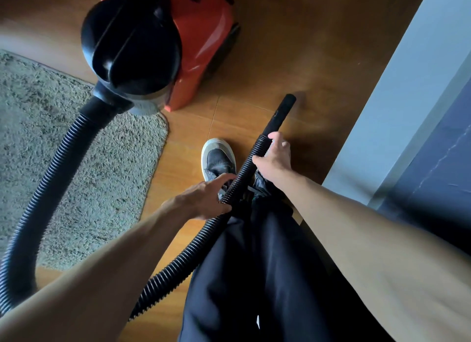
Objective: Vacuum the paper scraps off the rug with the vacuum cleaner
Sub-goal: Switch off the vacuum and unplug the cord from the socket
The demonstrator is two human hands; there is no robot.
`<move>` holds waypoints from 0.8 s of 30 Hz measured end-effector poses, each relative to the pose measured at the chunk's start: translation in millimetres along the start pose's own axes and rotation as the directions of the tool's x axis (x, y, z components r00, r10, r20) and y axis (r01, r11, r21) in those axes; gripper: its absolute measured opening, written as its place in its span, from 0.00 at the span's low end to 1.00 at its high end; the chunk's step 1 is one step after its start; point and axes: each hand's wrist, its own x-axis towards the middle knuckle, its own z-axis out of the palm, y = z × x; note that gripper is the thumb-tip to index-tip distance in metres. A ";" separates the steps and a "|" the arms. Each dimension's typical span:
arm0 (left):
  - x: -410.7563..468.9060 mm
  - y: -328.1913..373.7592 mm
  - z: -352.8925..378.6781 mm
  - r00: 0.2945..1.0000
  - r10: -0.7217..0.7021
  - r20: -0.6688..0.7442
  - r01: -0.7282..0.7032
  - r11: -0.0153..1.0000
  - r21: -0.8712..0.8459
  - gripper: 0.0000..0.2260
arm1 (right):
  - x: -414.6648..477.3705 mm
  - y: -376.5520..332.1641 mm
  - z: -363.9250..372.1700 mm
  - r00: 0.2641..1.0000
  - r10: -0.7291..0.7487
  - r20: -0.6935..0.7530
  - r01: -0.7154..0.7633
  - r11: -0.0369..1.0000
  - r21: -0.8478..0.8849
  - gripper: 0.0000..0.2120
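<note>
Left of my left hand (204,198) lies the rug (76,163), no scraps visible. That hand holds the hose (244,173) low; my right hand (274,158) grips it behind the nozzle (280,114), which points forward-right, away.

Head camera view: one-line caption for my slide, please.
Left hand and right hand hold the vacuum hose beside the rug, nozzle over wood floor.

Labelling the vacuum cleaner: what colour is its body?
Red vacuum cleaner body, with a black top; the head view shows it.
</note>
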 end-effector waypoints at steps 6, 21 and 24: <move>-15.2 11.1 -41.9 0.978 -0.037 -0.205 0.071 0.984 0.165 0.35 | -6.2 -25.5 -34.8 0.986 -0.147 0.074 0.165 0.876 -0.454 0.31; -143.8 159.9 -186.9 0.792 0.065 -0.608 0.337 0.782 0.524 0.39 | -84.3 -151.0 -222.0 0.851 -0.524 0.037 0.476 0.739 -0.478 0.41; -181.3 192.4 -213.0 0.724 0.097 -0.683 0.377 0.774 0.508 0.38 | -107.2 -173.6 -267.2 0.837 -0.547 -0.002 0.480 0.736 -0.477 0.42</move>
